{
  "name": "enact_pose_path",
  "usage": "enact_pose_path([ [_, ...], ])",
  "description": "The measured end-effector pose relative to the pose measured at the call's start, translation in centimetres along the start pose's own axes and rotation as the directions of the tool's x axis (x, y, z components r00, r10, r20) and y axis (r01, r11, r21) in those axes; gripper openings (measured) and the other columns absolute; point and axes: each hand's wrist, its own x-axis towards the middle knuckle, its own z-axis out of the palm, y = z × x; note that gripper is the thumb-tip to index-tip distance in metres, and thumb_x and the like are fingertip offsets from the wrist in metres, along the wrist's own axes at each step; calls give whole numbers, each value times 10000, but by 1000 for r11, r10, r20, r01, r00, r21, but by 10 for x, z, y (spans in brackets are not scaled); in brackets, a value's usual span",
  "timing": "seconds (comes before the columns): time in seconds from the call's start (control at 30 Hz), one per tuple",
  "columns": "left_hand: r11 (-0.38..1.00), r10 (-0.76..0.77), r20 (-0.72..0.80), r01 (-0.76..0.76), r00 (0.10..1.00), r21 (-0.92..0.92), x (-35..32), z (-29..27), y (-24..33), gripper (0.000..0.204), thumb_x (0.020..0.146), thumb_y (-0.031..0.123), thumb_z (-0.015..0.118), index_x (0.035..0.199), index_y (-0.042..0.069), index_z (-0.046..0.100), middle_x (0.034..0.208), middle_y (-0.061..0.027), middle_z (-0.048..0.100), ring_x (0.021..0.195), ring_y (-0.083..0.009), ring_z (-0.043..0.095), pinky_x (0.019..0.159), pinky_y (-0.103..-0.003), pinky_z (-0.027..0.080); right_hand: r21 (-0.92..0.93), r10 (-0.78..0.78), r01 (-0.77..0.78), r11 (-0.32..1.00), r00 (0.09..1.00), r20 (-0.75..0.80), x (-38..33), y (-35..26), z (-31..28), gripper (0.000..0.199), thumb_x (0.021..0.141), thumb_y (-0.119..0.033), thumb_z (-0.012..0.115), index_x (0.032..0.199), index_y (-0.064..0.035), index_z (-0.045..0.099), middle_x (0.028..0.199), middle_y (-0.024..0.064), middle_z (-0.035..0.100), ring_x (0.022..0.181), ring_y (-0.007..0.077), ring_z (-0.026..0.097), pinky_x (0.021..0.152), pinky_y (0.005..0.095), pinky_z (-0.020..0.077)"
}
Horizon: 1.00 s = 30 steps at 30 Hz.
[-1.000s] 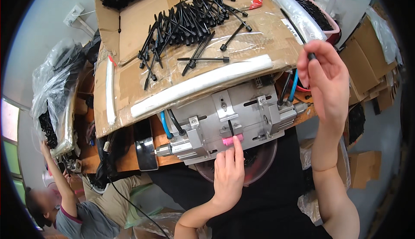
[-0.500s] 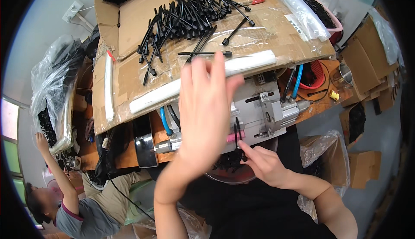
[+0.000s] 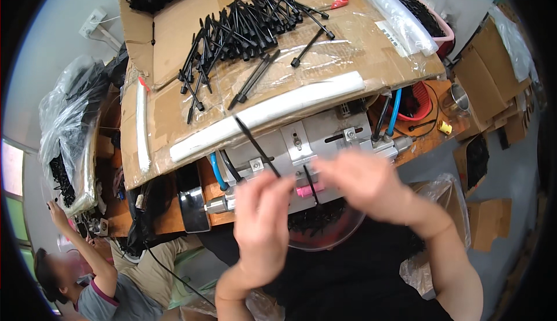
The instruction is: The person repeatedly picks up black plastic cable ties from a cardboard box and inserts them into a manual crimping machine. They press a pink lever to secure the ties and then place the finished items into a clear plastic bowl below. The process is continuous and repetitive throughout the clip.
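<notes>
My left hand is closed, its fingers pinching a thin black plastic rod that points up and left over the metal fixture. A second black rod stands slightly tilted across the pink part at the fixture's front edge. Just right of it, my right hand is smeared by motion; whether it holds anything cannot be made out. Beyond the fixture, a pile of black rods with knobbed ends lies on a cardboard sheet.
Below the fixture sits a clear bowl of black pieces. Blue hoses run to the fixture. At right are a red basket, a metal cup and cardboard boxes. A co-worker sits at the left.
My left hand has come down from the cardboard's front edge, bringing a black rod. My right hand has moved up from the rod at the pink part, which stays there.
</notes>
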Motion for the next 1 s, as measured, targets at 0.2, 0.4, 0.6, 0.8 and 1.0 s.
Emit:
enact_pose_path([
  [0.2, 999, -11, 328, 22, 945, -28, -77, 38, 12, 759, 705, -139, 559, 1440, -91, 371, 1061, -168, 550, 908, -301, 525, 847, -372, 464, -297, 71, 13, 955, 960, 271, 133, 97, -17, 144, 853, -105, 659, 982, -41, 666, 843, 153, 684, 739, 324, 654, 715, 372, 512],
  [0.4, 984, -36, 365, -31, 930, 175, -75, 54, 12, 768, 682, -120, 589, 1416, -141, 366, 1039, -149, 528, 883, -257, 520, 837, -330, 478, 418, 258, -247, 874, 966, 31, 115, 72, -30, 172, 860, -89, 695, 1002, 7, 692, 828, 107, 712, 692, 150, 673, 618, 294, 535],
  [0.6, 968, -31, 373, -66, 927, 243, -74, 57, 13, 746, 699, -101, 587, 1410, -148, 366, 1018, -144, 525, 868, -243, 523, 831, -320, 482, 769, 495, -319, 554, 869, 4, 43, 30, -57, 218, 848, 58, 682, 1063, 53, 644, 916, 106, 694, 778, 116, 660, 586, 212, 536],
  [0.8, 985, -76, 423, 3, 903, 172, -72, 54, 16, 788, 704, -149, 547, 1451, -131, 300, 1062, -170, 502, 936, -303, 508, 844, -376, 469, 746, 537, -328, 580, 842, -46, 2, 12, -51, 203, 836, 86, 688, 1025, 35, 635, 1013, 133, 673, 897, 153, 666, 656, 225, 536],
  [1.0, 977, -29, 411, -62, 911, 206, -61, 40, 11, 706, 769, -51, 628, 1425, -103, 371, 1051, -153, 536, 912, -270, 527, 829, -346, 485, 424, 327, -261, 867, 941, -90, -36, -11, -21, 317, 737, 63, 774, 1020, -8, 649, 866, 131, 672, 741, 229, 647, 637, 310, 524],
])
